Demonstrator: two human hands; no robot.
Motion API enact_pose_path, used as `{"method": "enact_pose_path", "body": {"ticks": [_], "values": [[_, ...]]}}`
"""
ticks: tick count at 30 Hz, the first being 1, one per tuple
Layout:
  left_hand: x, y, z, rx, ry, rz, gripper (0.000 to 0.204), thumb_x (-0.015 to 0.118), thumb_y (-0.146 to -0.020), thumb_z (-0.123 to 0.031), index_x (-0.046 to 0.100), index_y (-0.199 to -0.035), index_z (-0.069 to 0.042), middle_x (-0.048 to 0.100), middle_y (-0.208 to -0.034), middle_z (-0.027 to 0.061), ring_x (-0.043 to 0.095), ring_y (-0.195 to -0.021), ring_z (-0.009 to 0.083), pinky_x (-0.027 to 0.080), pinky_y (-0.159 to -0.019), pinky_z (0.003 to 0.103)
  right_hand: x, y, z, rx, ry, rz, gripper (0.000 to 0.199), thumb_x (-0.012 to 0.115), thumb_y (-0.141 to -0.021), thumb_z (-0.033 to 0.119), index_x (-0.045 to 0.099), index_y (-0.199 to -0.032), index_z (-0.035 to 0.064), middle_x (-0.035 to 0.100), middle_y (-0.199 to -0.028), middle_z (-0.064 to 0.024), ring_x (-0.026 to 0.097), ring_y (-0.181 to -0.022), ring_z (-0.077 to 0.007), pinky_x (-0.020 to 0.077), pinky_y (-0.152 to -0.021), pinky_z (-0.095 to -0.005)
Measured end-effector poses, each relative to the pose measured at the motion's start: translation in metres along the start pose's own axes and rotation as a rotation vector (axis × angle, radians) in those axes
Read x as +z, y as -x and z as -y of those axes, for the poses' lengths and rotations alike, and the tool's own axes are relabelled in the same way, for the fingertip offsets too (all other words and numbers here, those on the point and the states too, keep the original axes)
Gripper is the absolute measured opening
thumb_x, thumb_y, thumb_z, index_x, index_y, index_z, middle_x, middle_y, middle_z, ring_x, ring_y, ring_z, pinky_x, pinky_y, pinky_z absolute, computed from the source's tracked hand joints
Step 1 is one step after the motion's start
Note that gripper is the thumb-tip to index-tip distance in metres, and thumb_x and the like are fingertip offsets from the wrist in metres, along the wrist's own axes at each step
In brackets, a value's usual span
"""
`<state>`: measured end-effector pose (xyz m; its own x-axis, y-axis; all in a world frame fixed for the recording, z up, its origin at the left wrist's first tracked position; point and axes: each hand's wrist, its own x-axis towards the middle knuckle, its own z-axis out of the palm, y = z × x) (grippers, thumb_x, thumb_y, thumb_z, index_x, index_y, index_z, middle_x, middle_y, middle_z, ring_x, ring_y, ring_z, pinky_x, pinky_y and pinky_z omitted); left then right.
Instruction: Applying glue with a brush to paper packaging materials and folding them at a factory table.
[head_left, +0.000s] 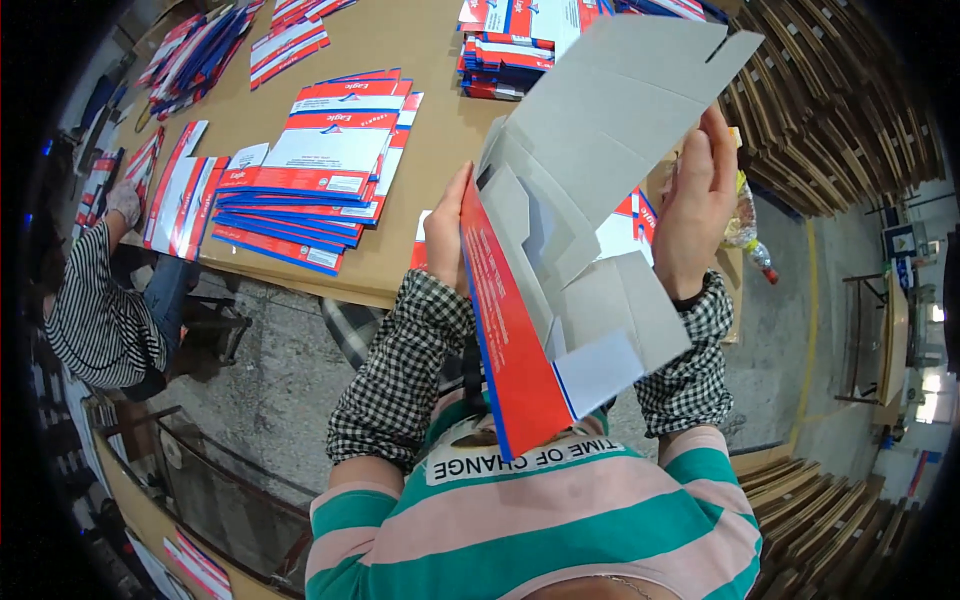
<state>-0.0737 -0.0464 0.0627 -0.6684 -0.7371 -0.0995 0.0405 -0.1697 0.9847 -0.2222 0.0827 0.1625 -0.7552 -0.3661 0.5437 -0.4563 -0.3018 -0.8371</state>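
Note:
A partly folded cardboard carton point(515, 340), red, white and blue outside and grey inside, is tilted in front of my chest. Its long grey lid panel point(610, 110) stands raised, with a slot near the far end, and its near end flaps stick out unfolded. My left hand point(449, 232) is closed on the carton's left wall, its fingers partly hidden behind the board. On the other side my right hand point(694, 210) is up beside the lid panel's right edge, fingers stretched upward and close together, the fingertips at the board.
A stack of flat printed cartons point(330, 150) lies on the brown table point(420, 130) to the left, more bundles at the back. A co-worker's gloved hand point(124, 203) is at the far left. Brown cardboard stacks point(820, 100) stand right; a plastic bottle point(762, 255) is by the table's right edge.

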Motion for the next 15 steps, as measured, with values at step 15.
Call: {"method": "enact_pose_path", "body": {"ticks": [15], "values": [[-0.015, -0.016, 0.010, 0.302, 0.582, -0.082, 0.036, 0.039, -0.097, -0.023, 0.045, -0.121, 0.003, 0.060, -0.102, 0.0114, 0.060, -0.085, 0.0138, 0.052, -0.067, 0.025, 0.010, 0.023, 0.025, 0.097, 0.127, 0.152, 0.028, 0.058, -0.084, 0.007, 0.049, -0.108, -0.0032, 0.054, -0.099, -0.0082, 0.052, -0.088, -0.0136, 0.0427, -0.076, -0.0269]]}}
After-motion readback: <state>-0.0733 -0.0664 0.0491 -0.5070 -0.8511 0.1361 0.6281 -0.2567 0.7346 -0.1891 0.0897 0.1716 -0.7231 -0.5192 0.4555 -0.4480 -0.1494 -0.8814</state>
